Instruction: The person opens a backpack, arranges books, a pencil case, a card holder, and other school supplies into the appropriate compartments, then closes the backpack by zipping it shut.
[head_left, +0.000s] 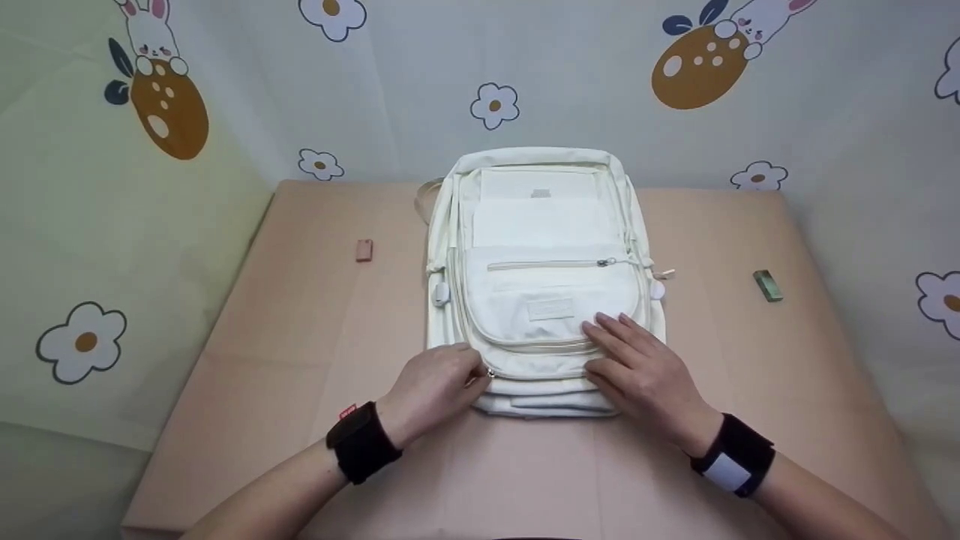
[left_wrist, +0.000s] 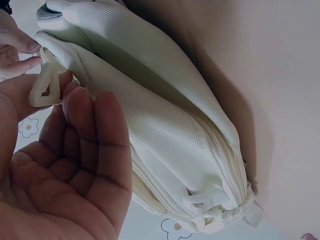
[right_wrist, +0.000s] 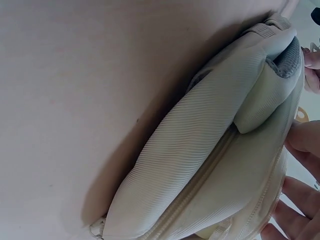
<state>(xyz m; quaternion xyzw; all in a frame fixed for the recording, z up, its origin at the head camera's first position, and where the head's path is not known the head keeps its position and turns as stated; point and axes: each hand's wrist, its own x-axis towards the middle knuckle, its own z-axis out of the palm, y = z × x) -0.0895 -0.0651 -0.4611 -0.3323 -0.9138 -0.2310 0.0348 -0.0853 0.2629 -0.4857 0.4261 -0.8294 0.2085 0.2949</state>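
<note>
A cream backpack (head_left: 547,225) lies front side up, its bottom toward me. At the lower left of its front, my left hand (head_left: 442,382) pinches a zipper pull (left_wrist: 46,86) between thumb and index finger. That pull is a pale loop in the left wrist view, and the other fingers (left_wrist: 107,150) curl loosely beside the bag's ribbed side. My right hand (head_left: 637,367) rests on the lower right of the front, fingers spread and fairly straight across the pocket edge. Fingertips (right_wrist: 290,187) touch the seam in the right wrist view.
On the table (head_left: 330,315), a small pinkish block (head_left: 364,250) lies left of the backpack and a small green box (head_left: 767,286) lies to its right. A patterned cloth (head_left: 420,82) hangs behind and along both sides. A strap loop (head_left: 427,199) sticks out at the bag's upper left.
</note>
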